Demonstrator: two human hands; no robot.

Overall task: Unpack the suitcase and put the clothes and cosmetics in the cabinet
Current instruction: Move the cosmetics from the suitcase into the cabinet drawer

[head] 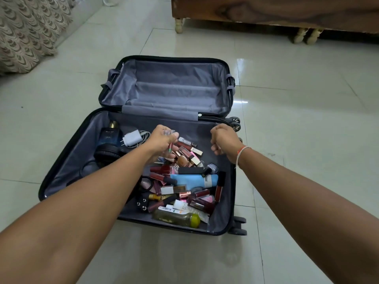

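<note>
Grey-lined suitcase (141,124) lies open on the floor, cosmetics (180,189) heaped in its near half; above them the left hand (164,140) has its grip closed round small tubes, the right hand (222,140) curled, holding nothing

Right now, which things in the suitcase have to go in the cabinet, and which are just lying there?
For the cabinet:
pile of cosmetics
blue tube
yellow-capped bottle
blue perfume bottle
small items held in the left hand

Just lying there:
white charger
black headphones

The right hand holds nothing I can see.
</note>
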